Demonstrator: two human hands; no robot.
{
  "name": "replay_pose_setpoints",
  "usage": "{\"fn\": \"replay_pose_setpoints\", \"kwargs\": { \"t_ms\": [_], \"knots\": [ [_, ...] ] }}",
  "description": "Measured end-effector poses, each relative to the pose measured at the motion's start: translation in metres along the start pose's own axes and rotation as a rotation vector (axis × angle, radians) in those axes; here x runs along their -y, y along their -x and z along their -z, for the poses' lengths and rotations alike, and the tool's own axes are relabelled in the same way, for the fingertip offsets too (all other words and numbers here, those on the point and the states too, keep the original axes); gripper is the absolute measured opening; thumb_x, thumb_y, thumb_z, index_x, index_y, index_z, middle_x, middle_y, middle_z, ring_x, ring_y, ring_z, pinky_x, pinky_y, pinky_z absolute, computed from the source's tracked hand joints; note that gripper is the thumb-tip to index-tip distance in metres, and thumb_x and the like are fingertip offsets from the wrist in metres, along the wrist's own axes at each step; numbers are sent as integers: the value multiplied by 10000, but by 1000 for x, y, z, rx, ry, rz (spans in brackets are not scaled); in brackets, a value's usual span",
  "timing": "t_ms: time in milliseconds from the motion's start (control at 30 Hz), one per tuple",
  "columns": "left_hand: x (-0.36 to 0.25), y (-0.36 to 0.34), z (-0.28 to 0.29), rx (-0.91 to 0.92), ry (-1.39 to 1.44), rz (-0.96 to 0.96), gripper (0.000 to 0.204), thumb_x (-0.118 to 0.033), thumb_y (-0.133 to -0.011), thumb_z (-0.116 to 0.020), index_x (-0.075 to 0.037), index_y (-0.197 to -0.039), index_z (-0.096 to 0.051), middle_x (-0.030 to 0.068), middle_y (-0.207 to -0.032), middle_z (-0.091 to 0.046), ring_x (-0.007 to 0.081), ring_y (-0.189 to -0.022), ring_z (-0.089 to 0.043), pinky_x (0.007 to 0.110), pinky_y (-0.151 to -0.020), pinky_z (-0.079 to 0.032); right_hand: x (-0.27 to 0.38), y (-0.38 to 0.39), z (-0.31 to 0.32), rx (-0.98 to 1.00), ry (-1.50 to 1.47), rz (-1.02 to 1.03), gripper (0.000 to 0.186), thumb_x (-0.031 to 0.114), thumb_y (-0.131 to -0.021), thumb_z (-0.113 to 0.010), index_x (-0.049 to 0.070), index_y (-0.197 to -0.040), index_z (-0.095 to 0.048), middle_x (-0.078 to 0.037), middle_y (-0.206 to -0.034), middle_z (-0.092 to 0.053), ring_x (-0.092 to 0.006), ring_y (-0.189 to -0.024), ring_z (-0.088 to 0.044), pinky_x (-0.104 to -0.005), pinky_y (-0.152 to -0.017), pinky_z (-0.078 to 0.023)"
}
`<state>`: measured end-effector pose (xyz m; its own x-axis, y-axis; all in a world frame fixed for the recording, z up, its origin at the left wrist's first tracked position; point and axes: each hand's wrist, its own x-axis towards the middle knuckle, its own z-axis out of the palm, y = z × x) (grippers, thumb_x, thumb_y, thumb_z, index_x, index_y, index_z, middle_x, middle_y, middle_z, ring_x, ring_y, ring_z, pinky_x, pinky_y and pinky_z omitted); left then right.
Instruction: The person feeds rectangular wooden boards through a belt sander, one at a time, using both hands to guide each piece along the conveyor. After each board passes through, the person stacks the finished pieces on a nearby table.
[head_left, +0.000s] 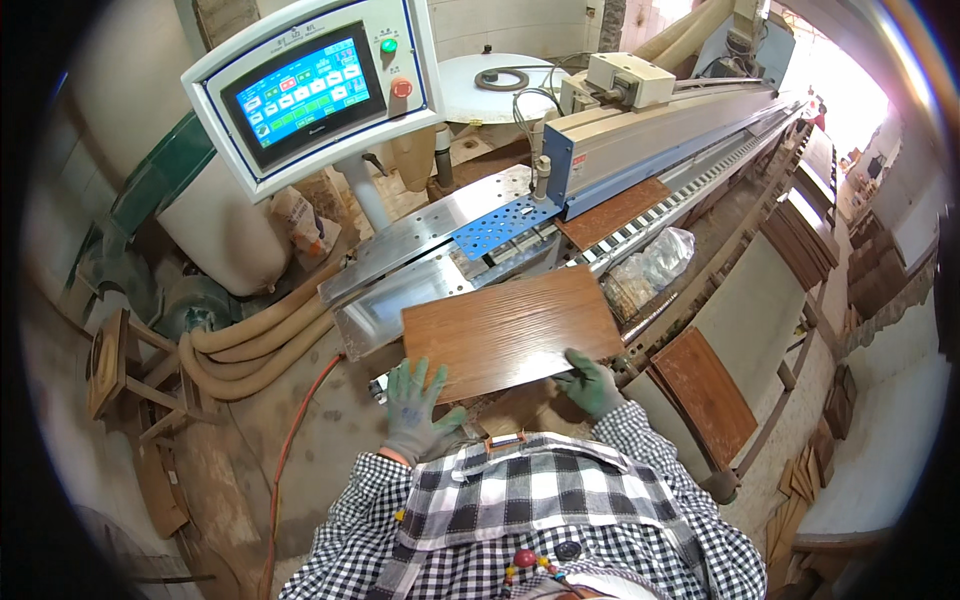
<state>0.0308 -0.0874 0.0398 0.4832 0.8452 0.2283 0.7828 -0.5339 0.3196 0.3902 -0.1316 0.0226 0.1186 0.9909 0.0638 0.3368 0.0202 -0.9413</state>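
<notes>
One brown board (510, 328) runs lengthwise left-to-right, right end slightly farther; left hand (412, 412) spreads at its near-left corner, right hand (594, 388) grips its near edge, some fingers hidden.

A brown wood-grain board (512, 330) slants before both hands (412, 408).

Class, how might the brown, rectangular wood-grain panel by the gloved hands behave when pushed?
The brown, rectangular wood-grain panel is probably stiff: it looks flat, with no visible sag. Its broad, flat shape suggests it would slide rather than roll. A bright sheen toward its near edge hints at a slightly slippery face.
</notes>
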Motion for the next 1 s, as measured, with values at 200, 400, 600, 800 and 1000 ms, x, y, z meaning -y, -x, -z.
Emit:
{"fn": "replay_pose_setpoints", "kwargs": {
  "t_ms": [200, 400, 600, 800, 1000],
  "knots": [
    [40, 1, -18, -116, -105, 219, 737, -545, -857, -597, -200, -1476, -395, 131, -1537, -317, 411, -1422, -242, 574, -1182, -104, 11, -53, -47, 185, -1244, -482, 349, 248, -989, -562, 46, -1271, -524, -138, -1281, -593, -266, -1156, -596, -405, -1037, -457],
    [56, -33, -26, -145, -152, 410, 743, -519, -836, -628, -208, -1471, -402, 116, -1534, -333, 401, -1420, -256, 593, -1173, -107, -7, -36, -1, 17, -1284, -381, 322, 272, -971, -596, 38, -1189, -564, -123, -1151, -641, -262, -1030, -636, -376, -946, -511],
    [56, -56, -17, -37, -69, 538, 788, -564, -837, -612, -249, -1508, -345, 87, -1575, -285, 367, -1458, -189, 568, -1188, -35, -96, 85, 111, -833, -817, -586, 354, 336, -963, -559, 52, -1174, -568, -105, -1012, -657, -228, -889, -653, -359, -790, -541],
    [54, -63, -23, -55, -82, 493, 787, -587, -850, -590, -262, -1516, -327, 70, -1590, -259, 341, -1471, -167, 528, -1202, -13, -213, 268, 213, -1666, 339, -806, 522, 281, -958, -580, 27, -1394, -447, -202, -1284, -567, -322, -947, -655, -407, -802, -544],
    [54, -61, -22, -31, -123, 533, 795, -599, -843, -592, -269, -1515, -326, 65, -1595, -246, 341, -1468, -182, 528, -1203, -32, -133, 283, 243, -1499, -22, -1316, 696, 381, -973, -550, 21, -1503, -277, -234, -1417, -480, -359, -1264, -509, -411, -1004, -464]
  ]
}}
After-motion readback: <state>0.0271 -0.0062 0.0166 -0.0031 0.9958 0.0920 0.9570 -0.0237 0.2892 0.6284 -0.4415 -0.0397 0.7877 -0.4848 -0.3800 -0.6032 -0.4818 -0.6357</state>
